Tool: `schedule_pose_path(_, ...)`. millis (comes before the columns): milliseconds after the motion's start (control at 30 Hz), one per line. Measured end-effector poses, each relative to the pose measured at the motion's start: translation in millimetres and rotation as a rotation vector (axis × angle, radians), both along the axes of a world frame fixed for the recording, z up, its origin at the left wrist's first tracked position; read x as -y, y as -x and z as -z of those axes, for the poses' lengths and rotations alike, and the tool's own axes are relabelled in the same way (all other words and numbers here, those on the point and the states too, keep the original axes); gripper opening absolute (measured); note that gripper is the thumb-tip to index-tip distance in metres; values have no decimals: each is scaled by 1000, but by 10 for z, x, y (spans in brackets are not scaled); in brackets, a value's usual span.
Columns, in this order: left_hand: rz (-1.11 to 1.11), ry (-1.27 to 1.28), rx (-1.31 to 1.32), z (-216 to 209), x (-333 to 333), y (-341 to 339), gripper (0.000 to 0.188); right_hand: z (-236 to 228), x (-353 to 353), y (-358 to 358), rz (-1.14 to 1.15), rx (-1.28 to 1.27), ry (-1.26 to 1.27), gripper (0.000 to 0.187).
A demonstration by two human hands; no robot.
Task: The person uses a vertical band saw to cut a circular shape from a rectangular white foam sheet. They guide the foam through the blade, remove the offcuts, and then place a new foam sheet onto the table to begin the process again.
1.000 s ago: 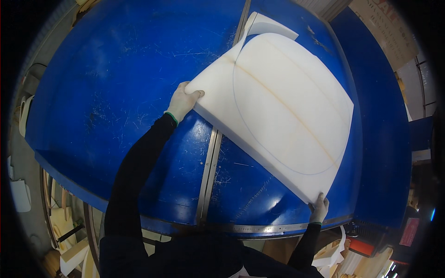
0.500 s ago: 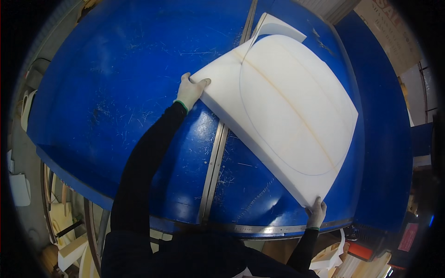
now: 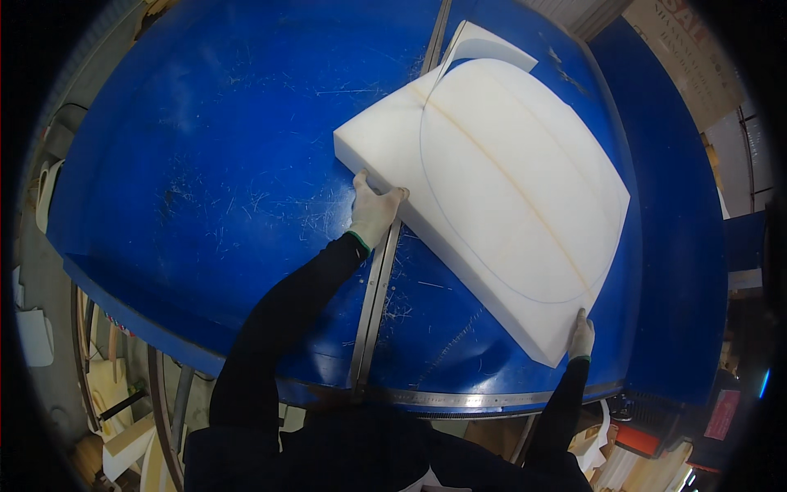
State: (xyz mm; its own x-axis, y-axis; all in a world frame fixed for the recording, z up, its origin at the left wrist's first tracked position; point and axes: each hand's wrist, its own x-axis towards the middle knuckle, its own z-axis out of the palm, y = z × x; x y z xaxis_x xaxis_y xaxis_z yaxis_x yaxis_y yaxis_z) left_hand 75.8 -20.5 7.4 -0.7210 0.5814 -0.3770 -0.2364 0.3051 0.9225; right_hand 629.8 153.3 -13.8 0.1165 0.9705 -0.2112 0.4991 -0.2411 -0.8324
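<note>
A thick white foam block (image 3: 508, 189) lies aslant on the blue table, with a thin blue curved line and an orange-brown stripe on its top face. My left hand (image 3: 375, 211), in a whitish glove with a green cuff edge, grips the block's near-left side, its thumb by the upper edge. At the near right corner, my right hand (image 3: 580, 338), gloved alike, holds the block's right side; some of its fingers are hidden. A curved white offcut (image 3: 496, 45) stands beside the block's far end, partly separated from it by a gap.
The blue table (image 3: 221, 164) is scratched. A metal rail (image 3: 377, 299) crosses it under the block, and a metal ruler strip (image 3: 475, 401) runs along the near edge. A blue raised panel (image 3: 680, 246) stands at right. Foam scraps (image 3: 131, 447) lie below at left.
My left hand has slid from the block's left corner toward me along its near side. My right hand has moved from the near corner up along the right side. The block has barely shifted.
</note>
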Motion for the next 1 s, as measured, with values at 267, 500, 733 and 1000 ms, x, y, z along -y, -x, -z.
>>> schedule_pose_path(267,-36,-18,8,-6,-44,52,98,-201,138,198,-24,96,16,42)
schedule_pose_path(500,-44,-93,52,-30,-132,146,97,-54,179,140,8,-28,16,39)
schedule_pose_path(733,-4,-149,38,87,-239,360,98,-151,388,398,11,33,-16,40)
schedule_pose_path(1000,-55,-181,33,41,-388,510,97,-60,534,410,8,2,-8,40)
